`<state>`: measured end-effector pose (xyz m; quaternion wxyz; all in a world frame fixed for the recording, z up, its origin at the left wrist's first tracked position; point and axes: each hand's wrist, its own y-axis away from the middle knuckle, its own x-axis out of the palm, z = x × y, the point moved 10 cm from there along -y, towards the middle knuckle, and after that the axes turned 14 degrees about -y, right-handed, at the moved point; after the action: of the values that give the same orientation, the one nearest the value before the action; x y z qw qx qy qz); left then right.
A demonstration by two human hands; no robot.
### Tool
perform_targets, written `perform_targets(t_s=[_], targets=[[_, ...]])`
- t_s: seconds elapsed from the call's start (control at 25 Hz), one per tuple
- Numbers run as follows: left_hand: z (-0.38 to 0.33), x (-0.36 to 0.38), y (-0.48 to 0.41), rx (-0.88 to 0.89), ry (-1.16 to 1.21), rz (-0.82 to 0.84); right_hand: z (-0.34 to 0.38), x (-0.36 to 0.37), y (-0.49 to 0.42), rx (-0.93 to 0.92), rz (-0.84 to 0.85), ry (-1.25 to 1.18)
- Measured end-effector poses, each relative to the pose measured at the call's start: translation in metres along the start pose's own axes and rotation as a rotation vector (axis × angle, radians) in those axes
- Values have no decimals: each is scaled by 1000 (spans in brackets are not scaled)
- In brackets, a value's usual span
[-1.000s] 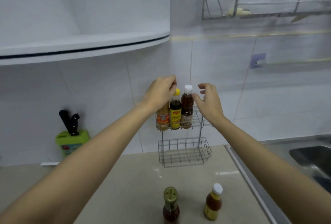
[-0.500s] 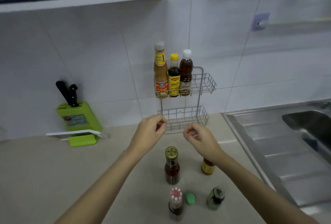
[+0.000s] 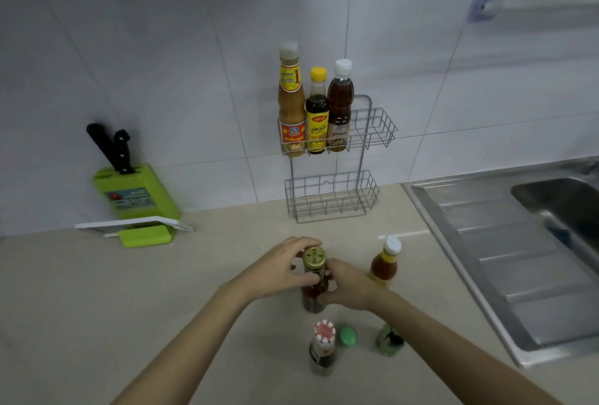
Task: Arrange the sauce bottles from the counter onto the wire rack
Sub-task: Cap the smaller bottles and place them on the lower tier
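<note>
A gold-capped dark sauce bottle (image 3: 313, 297) stands on the counter. My left hand (image 3: 281, 267) curls round its neck from the left, and my right hand (image 3: 348, 288) grips its body from the right. A two-tier wire rack (image 3: 372, 132) hangs on the tiled wall; its upper basket holds three bottles: a tall orange one (image 3: 291, 103), a yellow-capped dark one (image 3: 317, 113) and a white-capped brown one (image 3: 339, 106). The lower basket (image 3: 330, 197) holds nothing. Also on the counter are a white-capped orange bottle (image 3: 384, 263), a red-and-white-capped bottle (image 3: 322, 349), a small green cap (image 3: 348, 336) and a small green bottle (image 3: 389, 340).
A green knife block (image 3: 136, 192) with two black-handled knives stands at the left against the wall, with a white board leaning in front of it. A steel sink and drainboard (image 3: 505, 242) fill the right side. A hook and rail (image 3: 484, 7) are fixed to the wall at the upper right.
Both hands came down from the rack's upper basket to the counter and closed on the gold-capped bottle. The view tilted down, bringing more counter bottles into sight.
</note>
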<state>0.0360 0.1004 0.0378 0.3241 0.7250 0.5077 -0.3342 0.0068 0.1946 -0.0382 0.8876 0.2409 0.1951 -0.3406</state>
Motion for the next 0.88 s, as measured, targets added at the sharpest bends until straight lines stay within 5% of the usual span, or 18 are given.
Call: perform_targets(t_s=[0.2, 0.56, 0.76, 0.88], targets=[[6, -14, -5, 6, 39, -169, 1, 2, -16, 22, -9, -136], [31, -76, 22, -126, 627, -358, 51, -18, 3, -188, -139, -224], [14, -99, 29, -87, 569, -309, 73, -31, 19, -297, -261, -180], [10, -116, 29, -136, 256, -388, 75, -30, 21, -305, -291, -185]])
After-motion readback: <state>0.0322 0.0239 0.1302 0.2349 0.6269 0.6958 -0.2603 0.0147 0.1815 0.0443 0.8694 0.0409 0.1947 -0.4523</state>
